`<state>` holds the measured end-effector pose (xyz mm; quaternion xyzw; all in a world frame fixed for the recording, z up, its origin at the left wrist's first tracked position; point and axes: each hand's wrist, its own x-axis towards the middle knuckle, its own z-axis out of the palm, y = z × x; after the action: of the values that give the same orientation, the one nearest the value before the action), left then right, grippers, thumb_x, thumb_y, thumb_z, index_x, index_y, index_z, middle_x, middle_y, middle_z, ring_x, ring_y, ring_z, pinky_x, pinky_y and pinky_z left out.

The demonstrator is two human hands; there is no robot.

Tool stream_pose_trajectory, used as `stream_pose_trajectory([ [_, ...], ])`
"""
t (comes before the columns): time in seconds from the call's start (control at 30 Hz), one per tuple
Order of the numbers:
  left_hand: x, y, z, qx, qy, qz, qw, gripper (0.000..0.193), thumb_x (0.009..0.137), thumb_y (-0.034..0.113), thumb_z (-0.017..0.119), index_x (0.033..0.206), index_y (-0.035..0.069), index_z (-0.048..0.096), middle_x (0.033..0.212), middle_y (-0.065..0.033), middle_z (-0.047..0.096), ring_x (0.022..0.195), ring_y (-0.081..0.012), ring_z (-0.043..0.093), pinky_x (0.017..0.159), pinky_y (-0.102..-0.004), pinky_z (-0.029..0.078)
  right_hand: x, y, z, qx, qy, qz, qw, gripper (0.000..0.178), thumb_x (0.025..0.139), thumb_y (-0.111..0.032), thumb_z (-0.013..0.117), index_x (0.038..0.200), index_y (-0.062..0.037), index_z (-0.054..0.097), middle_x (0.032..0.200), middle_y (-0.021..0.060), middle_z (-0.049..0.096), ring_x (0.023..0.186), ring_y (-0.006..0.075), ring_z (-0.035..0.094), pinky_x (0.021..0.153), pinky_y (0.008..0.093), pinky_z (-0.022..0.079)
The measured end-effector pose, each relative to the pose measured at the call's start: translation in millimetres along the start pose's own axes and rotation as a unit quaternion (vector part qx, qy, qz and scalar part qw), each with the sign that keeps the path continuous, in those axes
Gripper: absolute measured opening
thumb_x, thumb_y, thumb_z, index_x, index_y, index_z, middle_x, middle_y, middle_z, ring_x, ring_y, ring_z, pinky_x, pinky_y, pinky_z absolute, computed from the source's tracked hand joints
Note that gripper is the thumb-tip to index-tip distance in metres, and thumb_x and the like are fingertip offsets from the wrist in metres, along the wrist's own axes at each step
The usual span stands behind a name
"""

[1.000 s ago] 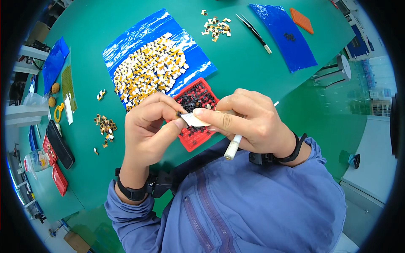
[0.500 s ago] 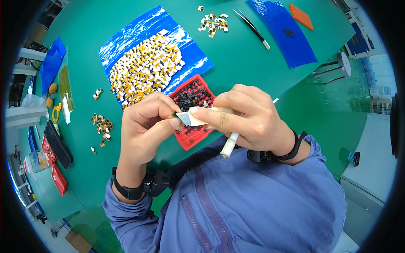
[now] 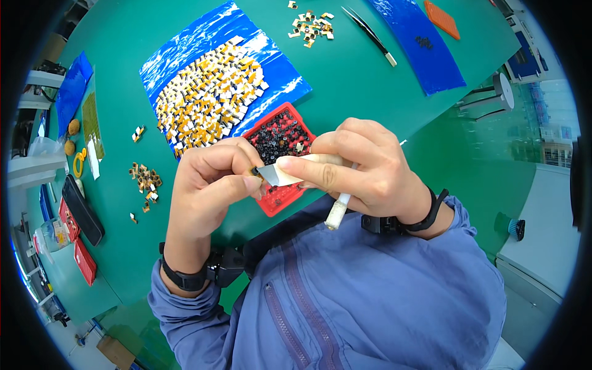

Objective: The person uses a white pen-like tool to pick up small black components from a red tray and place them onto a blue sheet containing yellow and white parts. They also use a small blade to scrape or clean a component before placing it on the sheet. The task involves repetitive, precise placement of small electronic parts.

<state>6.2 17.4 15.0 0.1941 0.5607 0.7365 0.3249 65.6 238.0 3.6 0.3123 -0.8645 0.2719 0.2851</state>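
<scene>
dark part [image 3: 256,171] at blade [image 3: 271,175] tip; green table [image 3: 351,92] spreads beyond

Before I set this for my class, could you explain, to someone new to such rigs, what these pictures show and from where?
No machine works here: it is a person in a blue jacket, bare-handed. The view comes from a wide fisheye camera on that person's head, looking down, so straight edges bend. On the green tabletop lie a glossy blue sheet bearing many small white-and-amber pieces, a red plastic tray of small black pieces, and black tweezers with a pale end. The left hand pinches a tiny dark piece. The right hand holds a flat, pale, pointed blade close to it, plus a white pen-shaped tool.
</scene>
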Motion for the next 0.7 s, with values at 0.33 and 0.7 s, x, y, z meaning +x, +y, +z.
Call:
stream_pose_trajectory([
  [0.33,-2.0,1.8,0.0,0.001,-0.045,-0.012,0.999,0.007,0.071,-0.001,0.058,0.065,-0.003,0.059,0.077,-0.0104,0.059,0.065,-0.0121,0.053,0.058,-0.0235,0.041,-4.5,1.1,-2.5,0.083,-0.006,0.009,0.996,0.035,0.068,-0.014,0.069,0.103,-0.0157,0.069,0.072,-0.0016,0.052,0.055,0.0137,0.047,0.049,0.0259,0.039],
  [0.7,-2.7,1.7,1.4,0.028,-0.041,-0.006,0.999,0.008,0.073,-0.001,0.059,0.066,-0.003,0.058,0.079,-0.0097,0.058,0.066,-0.0100,0.051,0.058,-0.0221,0.039,-5.3,0.2,-7.9,0.159,-0.012,0.042,0.986,0.038,0.067,-0.013,0.075,0.104,-0.0133,0.069,0.072,-0.0003,0.055,0.055,0.0150,0.048,0.049,0.0271,0.040],
])
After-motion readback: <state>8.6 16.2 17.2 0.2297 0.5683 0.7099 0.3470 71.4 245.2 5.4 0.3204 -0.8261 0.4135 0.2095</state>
